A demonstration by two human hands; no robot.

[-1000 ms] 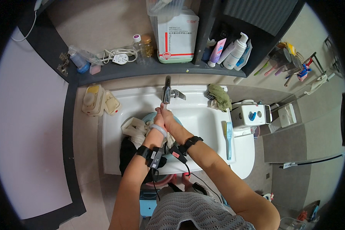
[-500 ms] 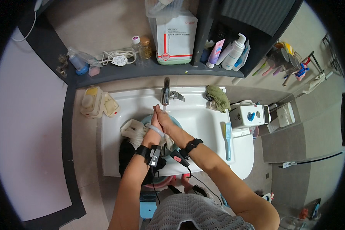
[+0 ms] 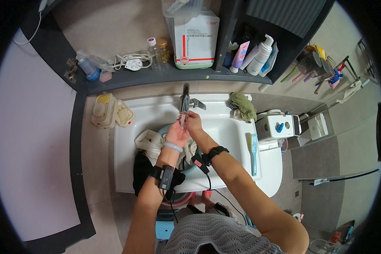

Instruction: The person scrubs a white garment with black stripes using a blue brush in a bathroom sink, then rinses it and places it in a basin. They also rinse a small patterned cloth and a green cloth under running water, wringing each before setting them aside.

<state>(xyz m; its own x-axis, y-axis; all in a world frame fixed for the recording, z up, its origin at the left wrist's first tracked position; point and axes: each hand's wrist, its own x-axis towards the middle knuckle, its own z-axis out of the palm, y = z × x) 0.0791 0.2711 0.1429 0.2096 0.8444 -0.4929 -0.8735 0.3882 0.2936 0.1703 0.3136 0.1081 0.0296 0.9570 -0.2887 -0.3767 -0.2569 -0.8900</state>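
Under the chrome faucet (image 3: 184, 101), water runs onto my hands. My left hand (image 3: 177, 134) is palm up and open, with its fingers in the stream and nothing in it. Close on its right, my right hand (image 3: 193, 122) has loosely bent fingers near the left fingertips; I see no object in it. Below them a light blue basin (image 3: 194, 168) stands in the white sink (image 3: 226, 142), partly hidden by my wrists. Pale cloth (image 3: 150, 142) lies in it and over its left side, and black cloth (image 3: 144, 173) hangs toward the sink's front edge.
A blue brush (image 3: 253, 154) lies on the sink's right rim, and a green cloth (image 3: 242, 106) at its back right corner. A cream container (image 3: 103, 111) stands at the left. The dark shelf (image 3: 156, 80) above holds bottles, a cable and tubes. A toilet (image 3: 271, 173) is at the right.
My hands were pressed together under the faucet; now they are apart. The left palm has turned up, and the right hand has shifted to the right with its fingers bent.
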